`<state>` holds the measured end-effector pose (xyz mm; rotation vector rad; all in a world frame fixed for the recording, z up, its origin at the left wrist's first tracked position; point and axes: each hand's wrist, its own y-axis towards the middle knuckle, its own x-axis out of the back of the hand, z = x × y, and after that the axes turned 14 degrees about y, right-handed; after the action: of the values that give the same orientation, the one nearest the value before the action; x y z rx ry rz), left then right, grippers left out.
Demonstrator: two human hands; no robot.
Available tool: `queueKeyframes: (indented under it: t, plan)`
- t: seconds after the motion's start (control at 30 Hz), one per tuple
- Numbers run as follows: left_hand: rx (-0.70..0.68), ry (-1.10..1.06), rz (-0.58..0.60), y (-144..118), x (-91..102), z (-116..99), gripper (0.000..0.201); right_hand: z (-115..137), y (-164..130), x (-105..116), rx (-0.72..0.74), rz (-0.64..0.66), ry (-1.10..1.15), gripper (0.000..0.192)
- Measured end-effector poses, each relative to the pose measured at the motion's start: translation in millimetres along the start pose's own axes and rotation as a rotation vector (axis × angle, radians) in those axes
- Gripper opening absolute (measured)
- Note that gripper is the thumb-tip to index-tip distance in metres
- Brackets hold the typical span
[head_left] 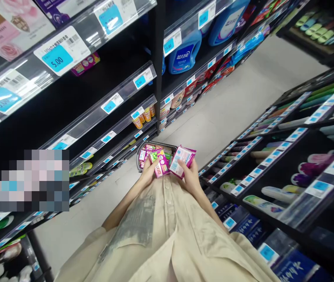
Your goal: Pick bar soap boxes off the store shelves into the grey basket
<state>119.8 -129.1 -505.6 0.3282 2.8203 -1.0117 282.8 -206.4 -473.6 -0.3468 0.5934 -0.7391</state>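
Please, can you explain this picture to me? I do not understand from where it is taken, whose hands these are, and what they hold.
There is no machine here. One camera sits on a person's head and looks forward and down, so you see that person's own beige shirt and two bare hands in a shop aisle. The left hand and the right hand each grip a pink packet: one packet in the left, another packet in the right. Just beyond them, on the floor, stands a basket filled with similar packets. Shelves with blue price tags run along both sides; blue detergent bottles stand higher up.
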Motion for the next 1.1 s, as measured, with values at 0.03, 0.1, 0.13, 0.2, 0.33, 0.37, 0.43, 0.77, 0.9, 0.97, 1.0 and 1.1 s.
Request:
queueKeyframes:
  t: [0.03,0.1,0.13,0.2,0.33,0.37,0.43,0.77,0.9,0.97,1.0,1.1]
  plan:
    - [0.007,0.004,0.011,-1,0.6,1,0.081,4,1,0,0.052,0.026,-0.109,0.057]
    - [0.016,0.015,0.052,-2,0.5,2,0.079,16,-1,-2,0.131,0.151,-0.366,0.053]
    - [0.013,0.023,0.069,-4,0.0,3,0.078,21,-2,-4,0.164,0.233,-0.499,0.052]
    - [0.013,0.025,0.082,-7,-1.1,2,0.076,31,-7,-13,0.211,0.384,-0.744,0.053]
    - [0.072,-0.079,0.134,-14,-1.9,-3,0.070,40,-17,-31,0.255,0.520,-1.038,0.065]
    - [0.090,-0.109,0.164,-15,-1.5,-3,0.069,40,-20,-34,0.265,0.545,-1.074,0.066]
    - [0.105,-0.143,0.202,-18,0.1,-3,0.070,39,-26,-37,0.306,0.602,-1.140,0.069]
    - [0.027,-0.192,0.192,-21,2.6,5,0.076,32,-37,-35,0.369,0.592,-1.213,0.092]
    - [-0.004,-0.166,0.096,-15,3.6,7,0.071,29,-30,-24,0.440,0.472,-1.040,0.095]
    - [0.026,-0.154,0.102,-13,5.2,8,0.070,29,-25,-15,0.472,0.432,-0.980,0.087]
    - [0.056,-0.154,0.121,-12,5.9,8,0.071,31,-23,-10,0.484,0.427,-0.954,0.083]
    - [0.142,-0.158,0.187,-9,6.5,6,0.073,44,-17,3,0.506,0.513,-0.917,0.076]
